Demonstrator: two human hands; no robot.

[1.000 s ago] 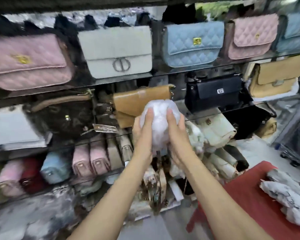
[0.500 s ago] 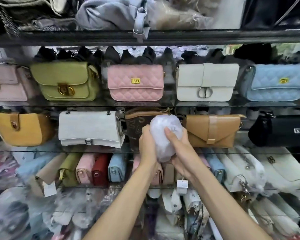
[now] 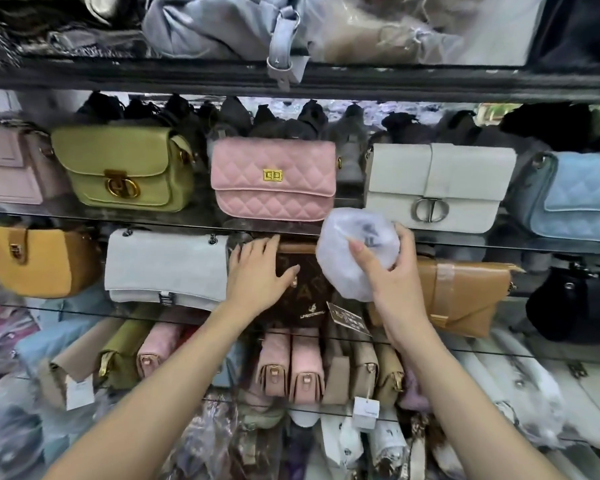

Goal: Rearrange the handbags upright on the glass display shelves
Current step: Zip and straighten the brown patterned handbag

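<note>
- Left hand point(image 3: 257, 271), fingers spread and gripping nothing, is pressing flat on the brown handbag point(image 3: 302, 289) at frame centre, middle glass shelf point(image 3: 66, 308).
- The handbag is looking soft-sided and light, likely to slump; steadying by its top edge is advisable.
- Right hand point(image 3: 392, 271) is clutching a crumpled plastic bundle point(image 3: 354, 251), covering the handbag's right side.
- The bundle's contents are staying unclear.

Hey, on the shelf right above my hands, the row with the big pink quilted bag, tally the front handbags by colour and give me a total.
Pink: 2, the pale pink bag cut off at the left edge and the pink quilted bag
Green: 1, the olive green bag
White: 1, the white bag
Blue: 1, the light blue quilted bag
Total: 5
</note>
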